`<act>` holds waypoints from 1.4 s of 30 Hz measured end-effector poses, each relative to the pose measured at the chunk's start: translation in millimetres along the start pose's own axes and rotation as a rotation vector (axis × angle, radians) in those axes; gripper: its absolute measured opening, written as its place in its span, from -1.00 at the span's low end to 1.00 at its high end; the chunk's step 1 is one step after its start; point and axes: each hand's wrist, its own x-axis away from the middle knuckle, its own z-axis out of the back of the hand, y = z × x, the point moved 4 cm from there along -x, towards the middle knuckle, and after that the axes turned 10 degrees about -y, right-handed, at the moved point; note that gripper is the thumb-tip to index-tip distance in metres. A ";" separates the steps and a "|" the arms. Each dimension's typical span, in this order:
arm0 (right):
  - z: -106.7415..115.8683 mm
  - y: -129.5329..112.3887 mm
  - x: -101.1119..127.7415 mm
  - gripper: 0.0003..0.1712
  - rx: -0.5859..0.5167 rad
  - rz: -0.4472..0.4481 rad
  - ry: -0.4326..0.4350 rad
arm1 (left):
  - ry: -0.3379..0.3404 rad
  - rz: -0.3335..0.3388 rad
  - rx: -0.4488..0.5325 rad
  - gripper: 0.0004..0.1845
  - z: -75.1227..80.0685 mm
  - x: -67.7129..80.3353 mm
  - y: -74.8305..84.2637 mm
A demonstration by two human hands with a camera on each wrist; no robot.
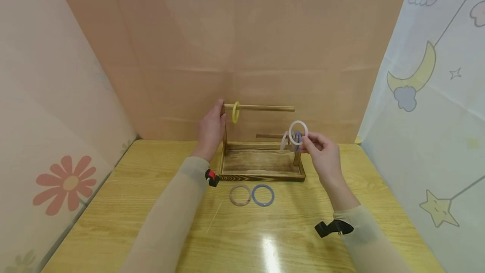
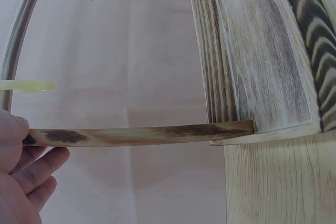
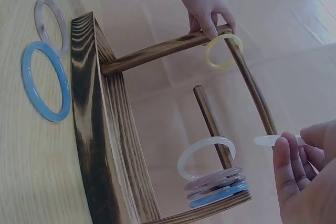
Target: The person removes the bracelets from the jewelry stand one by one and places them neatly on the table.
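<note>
With my right hand (image 1: 326,157) I pinch the white ring (image 1: 290,132) near the upper rod (image 1: 269,108); my left hand (image 1: 211,132) grips the stand (image 1: 261,177). The work seems well advanced: 1 yellow ring (image 1: 233,115) and several stacked rings (image 3: 218,202) already hang, but 2 loose rings (image 1: 273,196) still lie on the table (image 1: 113,197).

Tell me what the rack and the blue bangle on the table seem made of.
Rack: apparently wood with a scorched-looking finish; bold dark grain shows.
Blue bangle: perhaps plastic, glass or stone, smooth and glossy; pale highlights suggest the sheen, but leave which open.
</note>
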 end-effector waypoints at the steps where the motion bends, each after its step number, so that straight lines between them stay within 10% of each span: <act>1: -0.4 0.2 1.6 -0.54 0.006 -0.003 -0.007 | 0.001 -0.001 -0.001 -0.54 0.3 -0.1 0.1; 42: -1.6 62.6 49.1 -0.53 0.057 -0.341 -0.431 | -0.001 0.007 0.004 -0.52 -1.1 0.8 1.1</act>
